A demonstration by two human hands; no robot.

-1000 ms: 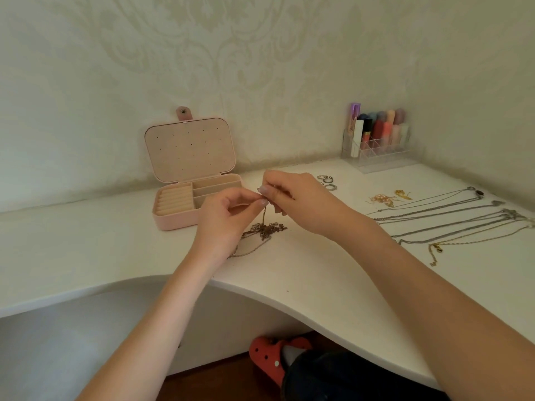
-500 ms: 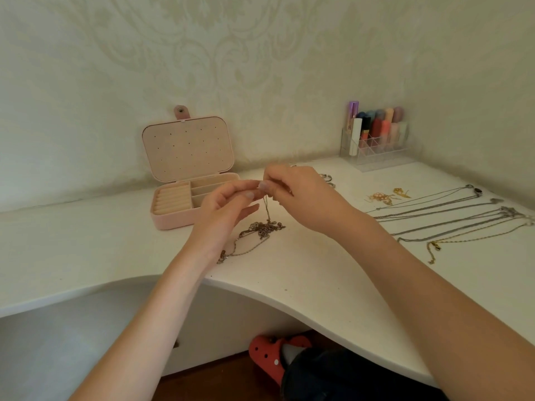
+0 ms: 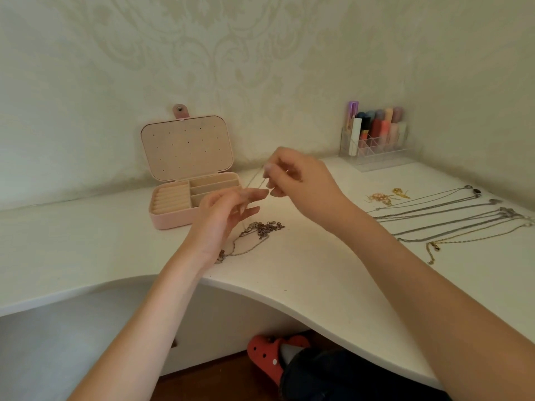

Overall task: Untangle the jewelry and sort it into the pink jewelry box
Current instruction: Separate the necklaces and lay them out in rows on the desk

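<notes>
1. Centrally, a thin chain (image 3: 256,180) is pinched by the curled fingertips of the right hand (image 3: 292,180), raised above the desk (image 3: 318,270).
2. The left hand (image 3: 223,218) is held with fingers extended, touching the chain.
3. A tangled cluster (image 3: 260,228) is left on the desk, near the open pink jewelry box (image 3: 173,218).

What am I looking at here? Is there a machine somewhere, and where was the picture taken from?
No machine: a person wears a camera on the head, looking down at their own hands. The right hand pinches a thin chain lifted above a white desk; the left hand is open beside it. Below lies a tangled pile of chains. Behind stands the open pink jewelry box. To the right lie straightened necklaces, gold earrings and a clear organizer of cosmetics.
</notes>
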